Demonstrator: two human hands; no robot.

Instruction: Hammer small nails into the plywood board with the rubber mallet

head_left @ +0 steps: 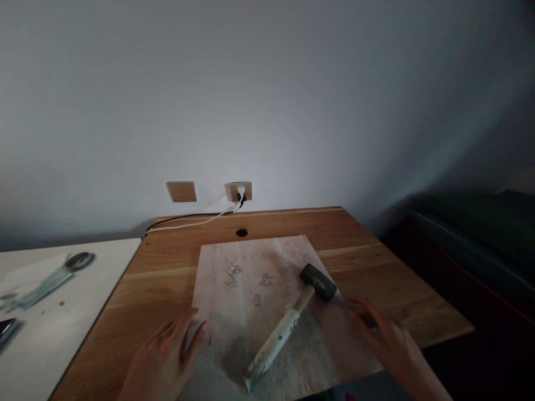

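Observation:
A pale wooden board (259, 312) lies on the brown table. Across its right half rests a hammer (278, 337) with a dark head and a worn, whitish handle. Several small shiny pieces, perhaps nails (233, 271), are scattered on the board's upper left and middle; they are too small to name surely. My left hand (165, 353) is at the board's left edge, thumb and fingers apart, holding nothing. At the right edge, just beyond the hammer head, my right hand (378, 334) has its fingers stretched out and is likewise free of any object.
The brown wooden table (167, 284) has a round cable hole (241, 232) near the wall. Cables run from a wall socket (239, 191) to the left. On a white surface (79, 295) at left lie a roll of tape (80, 260), a plastic packet (45, 284) and a dark device (7, 329).

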